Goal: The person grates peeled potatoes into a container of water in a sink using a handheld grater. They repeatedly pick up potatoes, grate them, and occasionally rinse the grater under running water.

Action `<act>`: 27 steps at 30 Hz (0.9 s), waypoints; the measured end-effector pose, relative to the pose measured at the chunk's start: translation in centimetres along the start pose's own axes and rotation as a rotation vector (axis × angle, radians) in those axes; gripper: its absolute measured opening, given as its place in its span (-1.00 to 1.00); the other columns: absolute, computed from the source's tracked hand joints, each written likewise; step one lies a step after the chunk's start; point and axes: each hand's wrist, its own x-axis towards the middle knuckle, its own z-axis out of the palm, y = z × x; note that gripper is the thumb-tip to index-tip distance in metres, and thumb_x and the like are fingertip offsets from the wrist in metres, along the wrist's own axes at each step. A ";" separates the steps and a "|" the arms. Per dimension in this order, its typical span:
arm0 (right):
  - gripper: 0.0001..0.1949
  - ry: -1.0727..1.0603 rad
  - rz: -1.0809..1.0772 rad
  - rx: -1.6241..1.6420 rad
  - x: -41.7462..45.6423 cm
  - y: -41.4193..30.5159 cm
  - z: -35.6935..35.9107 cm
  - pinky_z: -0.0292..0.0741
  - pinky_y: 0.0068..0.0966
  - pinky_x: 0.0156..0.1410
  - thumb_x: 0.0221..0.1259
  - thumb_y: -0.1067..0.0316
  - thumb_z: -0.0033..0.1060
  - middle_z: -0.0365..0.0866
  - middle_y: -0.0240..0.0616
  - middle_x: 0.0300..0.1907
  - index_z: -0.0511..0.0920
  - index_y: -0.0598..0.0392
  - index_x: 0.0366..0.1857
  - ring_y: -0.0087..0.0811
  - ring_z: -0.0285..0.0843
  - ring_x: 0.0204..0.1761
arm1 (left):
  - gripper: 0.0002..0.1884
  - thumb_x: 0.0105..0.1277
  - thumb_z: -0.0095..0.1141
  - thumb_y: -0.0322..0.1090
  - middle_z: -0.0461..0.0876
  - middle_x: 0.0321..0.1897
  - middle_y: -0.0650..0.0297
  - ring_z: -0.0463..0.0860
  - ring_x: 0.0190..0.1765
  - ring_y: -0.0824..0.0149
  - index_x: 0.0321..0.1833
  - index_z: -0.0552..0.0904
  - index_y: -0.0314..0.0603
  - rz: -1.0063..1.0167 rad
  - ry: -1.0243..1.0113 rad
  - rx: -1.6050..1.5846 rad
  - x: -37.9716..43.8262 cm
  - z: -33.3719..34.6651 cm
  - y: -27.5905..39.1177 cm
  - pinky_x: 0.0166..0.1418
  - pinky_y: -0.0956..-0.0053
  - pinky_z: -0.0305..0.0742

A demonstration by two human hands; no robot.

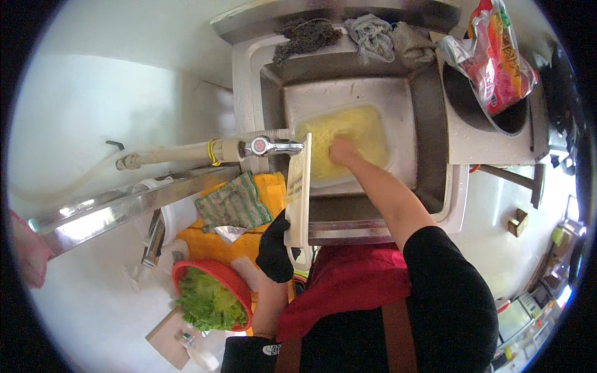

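In front of me is a stainless steel sink (345, 88) with a pale translucent tub standing in it. Yellow, finely shredded food in liquid (368, 135) fills the tub. My right hand (343, 149) reaches into it; the fingers are sunk in the yellow mass, so what they hold is hidden. My left hand (275, 249), in a black glove, grips the handle end of a long white plastic slicer or grater board (298, 200). The board's far end reaches over the sink's left side, beside the tub and close under the faucet spout.
A chrome faucet (261, 145) on a beige pipe juts in from the left. Scrubbing cloths (308, 37) lie along the back rim. At right, a printed foil bag (501, 70) sits in a dark pot (466, 102). A red basket (245, 298) of leafy greens stands lower left.
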 end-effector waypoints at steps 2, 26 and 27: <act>-0.71 -0.087 -0.046 0.111 0.5 -0.5 0.8 0.40 -0.22 0.07 -0.05 0.31 0.00 0.57 0.03 -0.17 0.60 0.16 -0.25 -0.07 0.52 -0.08 | -0.49 0.12 -0.03 -0.29 0.59 -0.22 0.18 0.61 -0.34 0.35 0.18 0.37 -0.24 -0.013 -0.083 -0.030 0.1 -0.8 0.0 -0.37 0.59 0.55; -0.26 -0.459 -0.067 0.732 1.3 6.0 -3.0 0.36 -0.34 0.15 -0.20 0.00 0.35 0.45 -0.03 0.03 0.32 0.18 0.11 -0.16 0.42 0.06 | -0.46 0.11 -0.03 -0.42 0.55 -0.08 0.15 0.58 -0.10 0.28 0.23 0.33 -0.18 -0.007 -0.185 -0.211 0.1 -1.8 0.5 -0.05 0.44 0.52; -0.26 -0.463 0.015 0.881 0.8 6.0 -4.0 0.35 -0.34 0.16 -0.19 0.00 0.35 0.45 -0.05 0.03 0.30 0.19 0.12 -0.18 0.41 0.07 | -0.55 0.16 -0.04 -0.36 0.56 -0.22 0.19 0.57 -0.27 0.30 0.17 0.38 -0.15 -0.015 -0.008 -0.153 0.0 -1.1 0.7 -0.25 0.47 0.49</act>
